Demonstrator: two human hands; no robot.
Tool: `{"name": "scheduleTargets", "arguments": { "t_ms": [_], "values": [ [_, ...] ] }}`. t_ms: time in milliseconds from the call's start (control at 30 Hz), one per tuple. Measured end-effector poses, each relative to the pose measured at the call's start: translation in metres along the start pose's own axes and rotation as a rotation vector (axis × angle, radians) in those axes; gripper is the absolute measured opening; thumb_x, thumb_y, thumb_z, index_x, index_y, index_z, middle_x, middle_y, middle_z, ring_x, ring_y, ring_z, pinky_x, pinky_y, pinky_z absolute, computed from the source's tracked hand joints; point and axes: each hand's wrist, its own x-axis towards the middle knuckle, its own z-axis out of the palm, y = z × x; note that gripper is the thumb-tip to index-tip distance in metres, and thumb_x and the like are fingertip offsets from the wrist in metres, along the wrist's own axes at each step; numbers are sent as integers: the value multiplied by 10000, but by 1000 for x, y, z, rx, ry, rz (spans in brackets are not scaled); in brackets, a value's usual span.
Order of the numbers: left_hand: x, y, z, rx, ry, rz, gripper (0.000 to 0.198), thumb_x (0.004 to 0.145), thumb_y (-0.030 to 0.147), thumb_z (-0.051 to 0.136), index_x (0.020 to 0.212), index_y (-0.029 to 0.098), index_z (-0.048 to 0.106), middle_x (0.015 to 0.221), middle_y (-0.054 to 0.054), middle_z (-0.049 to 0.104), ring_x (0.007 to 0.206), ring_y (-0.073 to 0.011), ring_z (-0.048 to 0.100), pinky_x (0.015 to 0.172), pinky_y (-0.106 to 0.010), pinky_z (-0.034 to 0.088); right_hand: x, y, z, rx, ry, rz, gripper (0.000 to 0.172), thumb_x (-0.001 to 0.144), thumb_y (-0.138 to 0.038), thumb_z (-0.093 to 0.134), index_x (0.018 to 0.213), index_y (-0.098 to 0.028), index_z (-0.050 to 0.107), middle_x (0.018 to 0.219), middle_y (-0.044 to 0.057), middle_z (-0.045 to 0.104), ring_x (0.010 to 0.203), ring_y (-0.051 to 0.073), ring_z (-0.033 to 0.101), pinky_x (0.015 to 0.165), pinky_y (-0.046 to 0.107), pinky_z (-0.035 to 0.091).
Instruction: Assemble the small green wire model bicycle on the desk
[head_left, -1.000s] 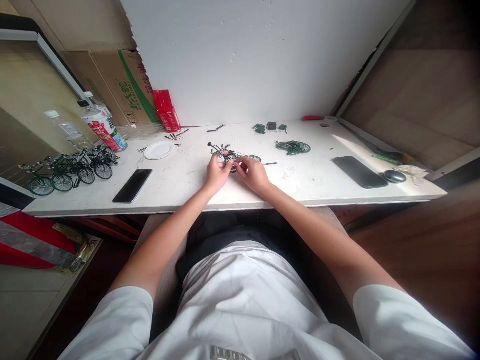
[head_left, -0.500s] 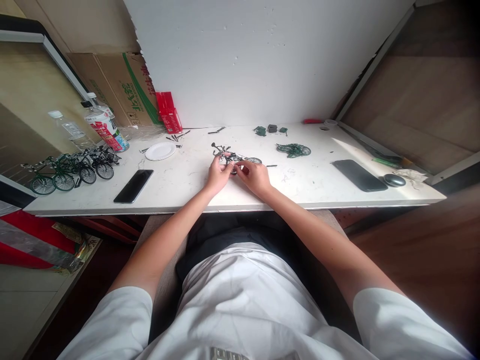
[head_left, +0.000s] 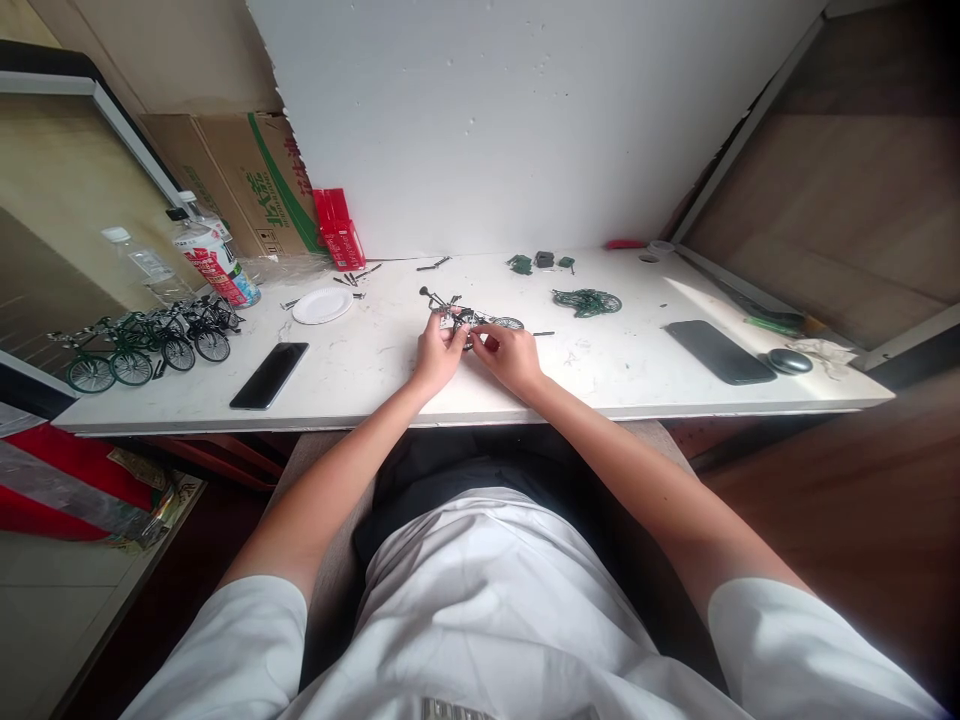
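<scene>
Between my hands, above the middle of the white table, a small black model bicycle (head_left: 510,323) lies tilted, with one wheel showing to the right. My left hand (head_left: 439,352) is closed on its left part, near the handlebar. The fingertips of my right hand (head_left: 511,358) pinch at the bicycle's middle, close to my left fingertips; whether they hold a small part is too small to tell. Behind and to the right lies a bundle of green bicycle parts (head_left: 587,302). A thin dark piece (head_left: 544,333) rests just right of my right hand.
Several model bicycles (head_left: 131,365) stand at the left, below bottles (head_left: 214,262). A phone (head_left: 270,375), a white plate (head_left: 322,306) and a red box (head_left: 340,232) are nearer. Small green pieces (head_left: 520,264) lie at the back. A dark flat object (head_left: 718,351) and a mouse (head_left: 788,360) are right.
The bicycle's handlebar end has tilted slightly to the left. Both hands stay almost in place, and the camera view has shifted a little.
</scene>
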Motion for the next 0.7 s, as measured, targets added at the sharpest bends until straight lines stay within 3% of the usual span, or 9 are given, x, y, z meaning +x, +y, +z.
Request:
{"name": "scheduleTargets", "arguments": {
  "t_ms": [333, 700],
  "values": [
    [-1, -1, -1, 59, 21, 32, 517, 984, 549, 757, 1346, 223, 582, 924, -57, 843, 847, -205, 839, 775, -294, 663, 0, 4, 2, 70, 33, -26, 254, 1047, -319, 672, 1123, -180, 870, 754, 58, 795, 650, 211, 704, 700, 328, 504],
    [-2, -1, 0, 43, 14, 48, 518, 985, 564, 745, 1338, 226, 572, 959, -73, 854, 882, -223, 850, 806, -332, 686, 0, 6, 4, 95, 52, -21, 309, 1056, -378, 641, 1099, -187, 880, 682, 48, 755, 572, 197, 638, 646, 333, 461]
  ]
}}
